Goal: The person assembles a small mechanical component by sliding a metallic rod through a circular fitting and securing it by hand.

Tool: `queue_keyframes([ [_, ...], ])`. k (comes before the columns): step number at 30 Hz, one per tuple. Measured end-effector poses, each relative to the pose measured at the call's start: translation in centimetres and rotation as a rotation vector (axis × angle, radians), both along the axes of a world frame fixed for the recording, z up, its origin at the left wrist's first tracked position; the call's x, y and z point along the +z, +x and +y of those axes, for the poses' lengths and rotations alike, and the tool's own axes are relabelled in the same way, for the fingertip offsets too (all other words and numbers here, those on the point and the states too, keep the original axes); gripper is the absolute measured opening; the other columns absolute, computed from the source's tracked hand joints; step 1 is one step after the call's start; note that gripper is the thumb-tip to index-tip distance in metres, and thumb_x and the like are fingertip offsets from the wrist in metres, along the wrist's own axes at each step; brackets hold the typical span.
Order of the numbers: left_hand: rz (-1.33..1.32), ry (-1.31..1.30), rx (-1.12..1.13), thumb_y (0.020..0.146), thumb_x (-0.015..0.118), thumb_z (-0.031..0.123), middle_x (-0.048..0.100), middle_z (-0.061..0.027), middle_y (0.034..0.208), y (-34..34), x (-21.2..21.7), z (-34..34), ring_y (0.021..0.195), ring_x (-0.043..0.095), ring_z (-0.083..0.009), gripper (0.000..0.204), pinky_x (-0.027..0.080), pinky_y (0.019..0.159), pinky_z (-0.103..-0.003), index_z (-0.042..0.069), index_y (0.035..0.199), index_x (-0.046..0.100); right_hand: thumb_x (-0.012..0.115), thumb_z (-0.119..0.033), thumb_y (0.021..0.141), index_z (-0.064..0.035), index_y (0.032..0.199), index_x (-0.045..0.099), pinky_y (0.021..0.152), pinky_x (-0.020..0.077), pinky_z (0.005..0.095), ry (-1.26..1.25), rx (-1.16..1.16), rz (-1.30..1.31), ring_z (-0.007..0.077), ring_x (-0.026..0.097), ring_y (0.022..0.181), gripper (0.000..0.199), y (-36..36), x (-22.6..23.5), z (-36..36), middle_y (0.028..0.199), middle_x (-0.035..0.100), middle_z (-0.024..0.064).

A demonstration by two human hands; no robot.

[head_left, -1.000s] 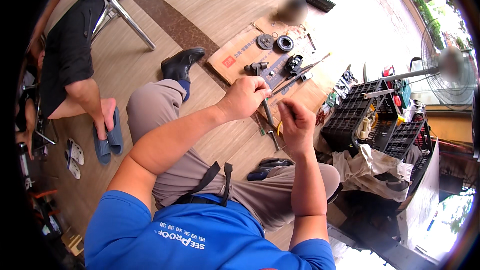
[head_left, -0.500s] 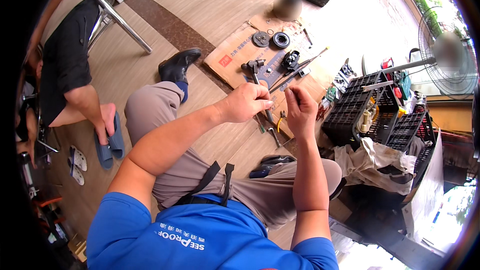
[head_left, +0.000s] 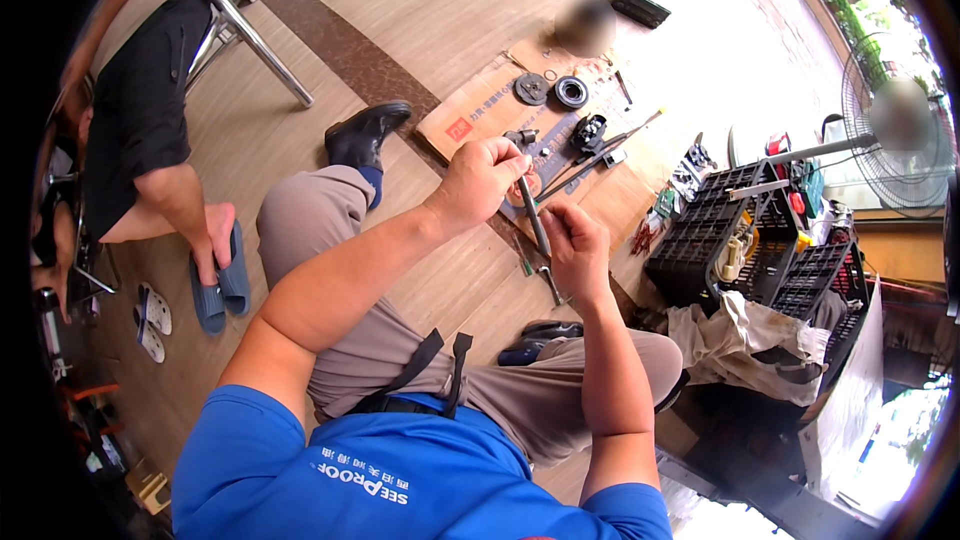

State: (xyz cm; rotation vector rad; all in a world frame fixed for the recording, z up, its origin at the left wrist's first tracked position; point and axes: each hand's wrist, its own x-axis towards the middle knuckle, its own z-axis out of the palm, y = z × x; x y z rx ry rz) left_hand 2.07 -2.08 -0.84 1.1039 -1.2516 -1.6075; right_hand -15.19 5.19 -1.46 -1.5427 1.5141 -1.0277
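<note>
My left hand is raised over the cardboard's near edge, thumb and fingers pinched together. Closer to me and to the right, my right hand is also closed in a pinch. Whatever the fingertips hold is too small or hidden to make out. Below and between the hands runs the dark handle of a hammer-like tool, its head partly hidden by my left hand. Beyond, the flat cardboard bears a dark disc, a black ring-shaped part, a black mechanical part and a long thin rod.
Black plastic crates with tools and a cloth stand at right, near a fan. At left sits another person, a hand at a foot in a blue slipper. A black box lies at the back.
My left hand has moved farther from me, and my right hand has come down and leftward, toward me. The view has shifted slightly. The parts on the cardboard appear unmoved.
</note>
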Motion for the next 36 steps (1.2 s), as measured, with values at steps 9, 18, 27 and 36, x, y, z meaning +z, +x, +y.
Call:
queue_keyframes([
  [9, -0.244, -0.148, 0.048, 0.095, 0.059, 0.012, 0.066, -0.0050, 0.076, 0.3, 0.4, 0.2, 0.069, 0.058, -0.0095, 0.017, 0.047, 0.066, -0.027, -0.001, 0.085, 0.065, 0.064, -0.006, 0.090, -0.0029, 0.094, 0.065, 0.057, 0.0458, 0.0275, -0.110, 0.057, 0.088, 0.0137, 0.055, 0.058, 0.005, 0.5, 2.8, 1.0, 0.065, 0.058, 0.0099],
  [18, -0.376, -0.248, -0.178, 0.090, 0.064, 0.015, 0.065, -0.0138, 0.071, 0.1, -0.3, 0.7, 0.067, 0.064, -0.0238, 0.016, 0.049, 0.066, -0.036, 0.000, 0.085, 0.065, 0.065, -0.003, 0.090, -0.0013, 0.092, 0.065, 0.055, 0.0425, 0.0253, -0.208, -0.101, 0.054, 0.0089, 0.050, 0.059, 0.003, -2.3, 2.6, -0.1, 0.064, 0.055, 0.0048],
  [27, -0.465, -0.218, -0.449, 0.088, 0.064, 0.013, 0.061, -0.0080, 0.067, 0.3, 1.3, 0.8, 0.064, 0.055, -0.0129, 0.016, 0.045, 0.061, -0.031, -0.002, 0.080, 0.062, 0.065, -0.004, 0.091, 0.0000, 0.091, 0.064, 0.053, 0.0392, 0.0253, -0.160, -0.153, 0.042, 0.0083, 0.045, 0.058, 0.004, -3.2, 1.9, -0.8, 0.064, 0.053, 0.0043],
  [36, -0.524, -0.143, -0.541, 0.087, 0.065, 0.016, 0.064, -0.0112, 0.070, 0.3, 1.2, 0.8, 0.066, 0.059, -0.0151, 0.017, 0.047, 0.063, -0.032, -0.001, 0.085, 0.068, 0.064, -0.004, 0.091, -0.0009, 0.091, 0.065, 0.056, 0.0427, 0.0259, -0.183, -0.106, 0.055, 0.0091, 0.048, 0.059, 0.003, -2.4, 2.2, -0.5, 0.065, 0.055, 0.0054],
])
